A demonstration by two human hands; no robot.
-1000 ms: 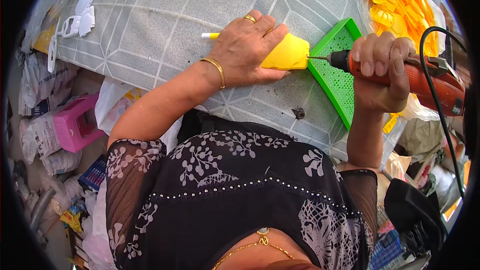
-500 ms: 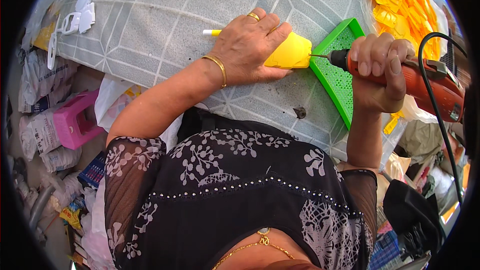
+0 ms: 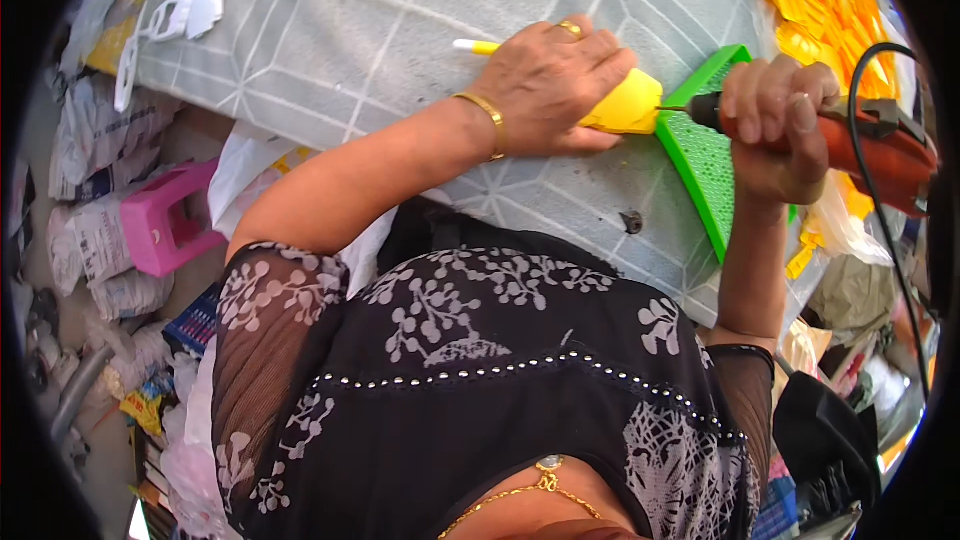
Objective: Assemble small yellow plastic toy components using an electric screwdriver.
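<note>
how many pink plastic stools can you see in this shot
1: a pink stool lies on its side among crumpled paper on the floor, at the left, below the table edge. Others may be hidden under the clutter.

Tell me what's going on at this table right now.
A person is working on a yellow plastic piece at a grey patterned table. The left hand presses the piece down on the tabletop, beside a green perforated tray. The right hand grips an orange corded hand tool, its thin metal tip touching the piece's edge. A heap of similar yellow pieces lies at the table's far right. A pink plastic stool stands on the floor to the left.
</note>
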